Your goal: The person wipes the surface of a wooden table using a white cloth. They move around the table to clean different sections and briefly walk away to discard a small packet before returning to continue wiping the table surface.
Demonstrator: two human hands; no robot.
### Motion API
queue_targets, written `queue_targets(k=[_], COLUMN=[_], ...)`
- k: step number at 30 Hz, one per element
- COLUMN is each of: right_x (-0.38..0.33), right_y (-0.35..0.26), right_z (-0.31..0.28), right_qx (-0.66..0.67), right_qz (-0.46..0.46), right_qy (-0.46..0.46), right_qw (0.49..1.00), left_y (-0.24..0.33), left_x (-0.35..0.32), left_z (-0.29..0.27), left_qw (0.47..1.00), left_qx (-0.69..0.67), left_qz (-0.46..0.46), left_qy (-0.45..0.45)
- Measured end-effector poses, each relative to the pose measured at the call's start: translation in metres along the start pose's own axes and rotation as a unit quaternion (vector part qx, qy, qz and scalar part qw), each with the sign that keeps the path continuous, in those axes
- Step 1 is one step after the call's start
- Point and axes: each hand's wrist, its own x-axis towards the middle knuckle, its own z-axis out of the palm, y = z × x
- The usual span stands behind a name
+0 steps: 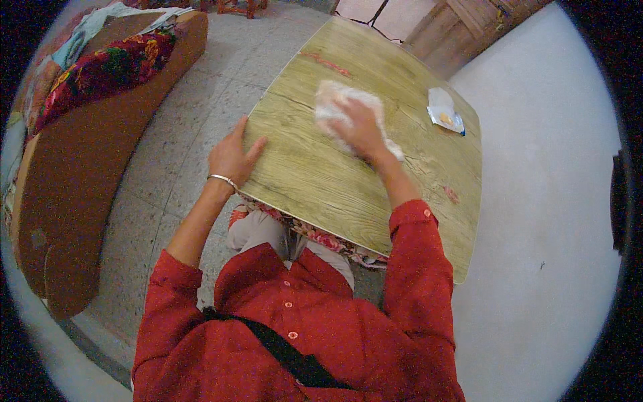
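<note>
We're inside a home, a lived-in room by the look of it: a low wood-grain table [402, 167] stands on a speckled tile floor [194, 134], a brown sofa [87, 187] with a floral cushion [100, 74] runs along the left, and a plain white wall [549, 201] closes the right.

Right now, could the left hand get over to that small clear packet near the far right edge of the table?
Probably not without leaning. The left hand grips the table's left edge, the small clear packet lies across the top, and the right hand pressing the white cloth sits between them.
</note>
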Motion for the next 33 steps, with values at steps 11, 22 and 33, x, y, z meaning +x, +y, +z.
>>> queue_targets(k=[11,22,33], right_x=[-0.096,0.052,-0.078], right_y=[-0.020,0.038,-0.077], right_z=[-0.059,0.017,-0.040], right_qx=[0.069,-0.036,0.073], right_qz=[-0.032,-0.009,-0.132], right_qy=[-0.080,0.046,-0.148], right_qw=[0.994,0.998,0.977], left_y=[0.012,0.006,0.003], left_x=[-0.010,-0.006,0.000], left_z=[-0.014,-0.006,-0.009], left_qw=[0.999,1.000,1.000], left_qx=[0.008,-0.009,-0.023], left_qz=[-0.024,0.002,-0.008], left_qy=[-0.024,0.000,-0.017])
